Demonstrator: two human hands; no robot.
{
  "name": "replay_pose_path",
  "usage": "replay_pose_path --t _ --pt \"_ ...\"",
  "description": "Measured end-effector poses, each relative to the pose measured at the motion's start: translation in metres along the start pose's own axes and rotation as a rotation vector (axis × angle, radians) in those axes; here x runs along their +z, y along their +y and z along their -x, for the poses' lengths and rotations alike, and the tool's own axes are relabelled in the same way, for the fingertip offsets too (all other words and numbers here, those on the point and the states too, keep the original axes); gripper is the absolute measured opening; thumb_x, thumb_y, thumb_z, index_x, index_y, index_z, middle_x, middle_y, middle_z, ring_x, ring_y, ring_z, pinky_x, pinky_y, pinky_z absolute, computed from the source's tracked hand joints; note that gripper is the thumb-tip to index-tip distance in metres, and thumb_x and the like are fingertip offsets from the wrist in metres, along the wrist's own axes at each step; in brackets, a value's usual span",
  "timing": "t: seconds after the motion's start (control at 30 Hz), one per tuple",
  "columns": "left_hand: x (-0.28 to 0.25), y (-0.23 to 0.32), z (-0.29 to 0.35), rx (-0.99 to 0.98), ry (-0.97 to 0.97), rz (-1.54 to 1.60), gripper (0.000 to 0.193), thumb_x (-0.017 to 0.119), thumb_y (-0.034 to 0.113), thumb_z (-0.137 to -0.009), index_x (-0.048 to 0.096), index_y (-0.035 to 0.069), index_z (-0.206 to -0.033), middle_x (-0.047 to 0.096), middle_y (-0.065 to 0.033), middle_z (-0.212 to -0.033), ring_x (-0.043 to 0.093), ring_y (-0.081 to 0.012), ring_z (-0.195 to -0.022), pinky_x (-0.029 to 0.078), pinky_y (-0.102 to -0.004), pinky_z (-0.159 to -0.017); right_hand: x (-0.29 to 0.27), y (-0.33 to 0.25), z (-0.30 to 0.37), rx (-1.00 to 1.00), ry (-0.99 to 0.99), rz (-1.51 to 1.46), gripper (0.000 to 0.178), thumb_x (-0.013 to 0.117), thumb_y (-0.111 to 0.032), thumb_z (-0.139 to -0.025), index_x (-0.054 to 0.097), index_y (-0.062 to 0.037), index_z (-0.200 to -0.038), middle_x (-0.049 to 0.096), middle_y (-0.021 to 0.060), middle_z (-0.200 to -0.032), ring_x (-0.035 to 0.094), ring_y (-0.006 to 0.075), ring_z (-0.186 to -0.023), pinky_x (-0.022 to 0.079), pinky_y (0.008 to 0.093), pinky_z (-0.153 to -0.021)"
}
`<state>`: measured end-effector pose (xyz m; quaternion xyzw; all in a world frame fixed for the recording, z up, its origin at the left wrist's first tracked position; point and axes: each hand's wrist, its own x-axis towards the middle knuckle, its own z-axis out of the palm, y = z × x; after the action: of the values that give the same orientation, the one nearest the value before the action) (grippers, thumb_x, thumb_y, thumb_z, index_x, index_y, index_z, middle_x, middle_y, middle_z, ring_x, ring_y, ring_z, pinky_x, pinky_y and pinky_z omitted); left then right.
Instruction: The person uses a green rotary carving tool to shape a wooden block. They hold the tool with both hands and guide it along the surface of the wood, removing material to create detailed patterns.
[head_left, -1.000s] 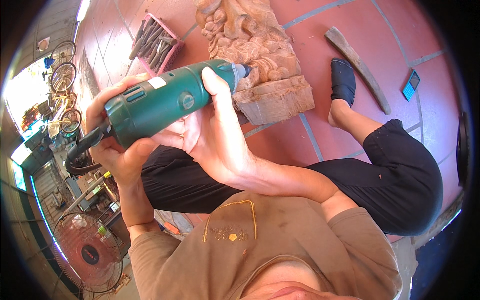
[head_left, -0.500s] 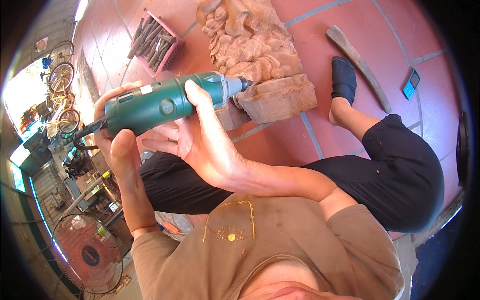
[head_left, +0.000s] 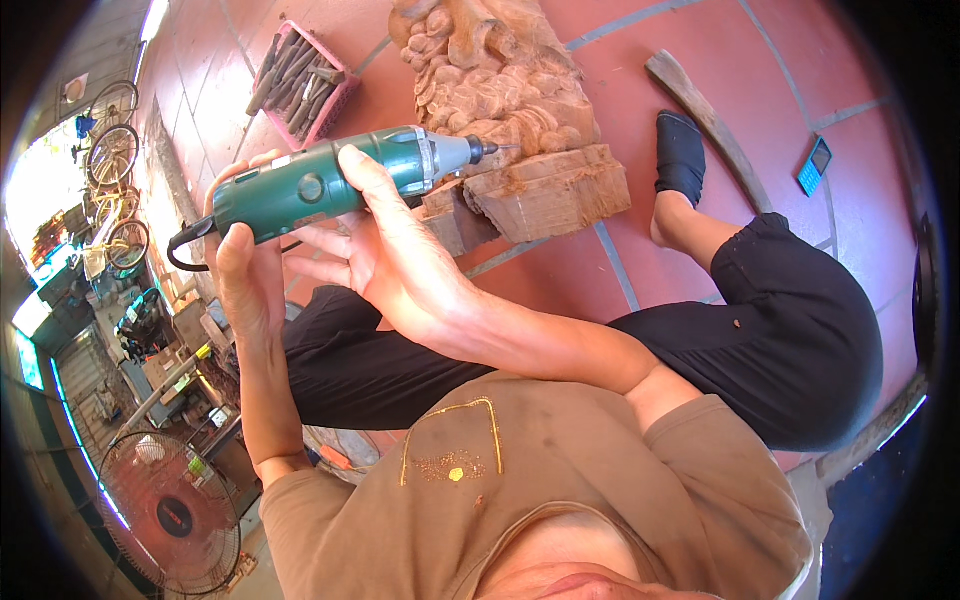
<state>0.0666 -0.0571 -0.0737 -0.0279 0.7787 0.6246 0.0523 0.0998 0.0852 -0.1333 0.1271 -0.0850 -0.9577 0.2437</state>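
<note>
A green power die grinder (head_left: 315,192) with a grey nose and black cord spans both hands. My left hand (head_left: 252,275) is closed around its rear end, next to the cord. My right hand (head_left: 405,255) grips the body nearer the nose, thumb on top and some fingers extended beneath. The thin bit (head_left: 506,147) points right, over the lower edge of the brown wood carving (head_left: 505,100). Whether it touches the wood I cannot tell. Rounded relief covers the carving, and a rough plain block (head_left: 560,195) forms its near end.
A pink basket (head_left: 340,100) of chisel-like tools stands at the far left of the tiled floor. To the right are my foot in a dark sock (head_left: 680,150), a curved wooden stick (head_left: 710,130) and a blue phone (head_left: 815,167). A fan (head_left: 170,510) stands at the lower left.
Both hands have shifted the grinder slightly away from me, its nose moving a little up and left. The bit shows more plainly against the carving now. The grip looks the same.
</note>
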Motion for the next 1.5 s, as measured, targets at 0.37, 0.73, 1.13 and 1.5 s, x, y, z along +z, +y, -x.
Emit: replay_pose_path --t 0.37,0.73,1.13,1.5 --pt "0.001 0.000 0.002 0.019 0.035 -0.002 0.076 0.074 0.041 -0.077 0.044 0.001 -0.134 0.050 -0.0198 -0.135 0.049 -0.0305 -0.127 0.040 -0.0459 -0.108 -0.002 -0.003 -0.006 0.004 -0.031 0.038 0.053 0.056 -0.051 -0.095 0.049 -0.0119 -0.130 0.058 0.0044 -0.127 0.056 0.0238 -0.119 0.047 0.0444 -0.100" --pt "-0.009 -0.005 0.004 -0.007 0.002 0.014 0.075 0.073 0.042 -0.078 0.044 0.002 -0.135 0.050 -0.0206 -0.136 0.050 -0.0313 -0.126 0.042 -0.0460 -0.106 -0.003 0.008 -0.004 -0.032 -0.024 -0.015 0.053 0.056 -0.048 -0.096 0.047 -0.0119 -0.133 0.055 0.0069 -0.132 0.055 0.0255 -0.121 0.048 0.0452 -0.100" --pt "-0.009 -0.010 -0.001 -0.039 0.030 0.074 0.072 0.071 0.038 -0.080 0.043 -0.001 -0.133 0.052 -0.0204 -0.133 0.055 -0.0304 -0.121 0.053 -0.0449 -0.093 -0.008 0.010 -0.010 -0.026 0.034 -0.031 0.048 0.064 -0.044 -0.093 0.050 -0.0143 -0.128 0.054 0.0084 -0.126 0.052 0.0291 -0.123 0.050 0.0486 -0.097" --pt "-0.021 -0.021 -0.003 0.002 -0.012 0.037 0.072 0.068 0.044 -0.085 0.044 0.003 -0.138 0.049 -0.0164 -0.139 0.046 -0.0265 -0.130 0.033 -0.0432 -0.112 -0.006 0.005 -0.018 -0.050 0.054 0.003 0.051 0.065 -0.039 -0.093 0.047 -0.0083 -0.130 0.059 0.0110 -0.123 0.061 0.0299 -0.112 0.056 0.0429 -0.090"
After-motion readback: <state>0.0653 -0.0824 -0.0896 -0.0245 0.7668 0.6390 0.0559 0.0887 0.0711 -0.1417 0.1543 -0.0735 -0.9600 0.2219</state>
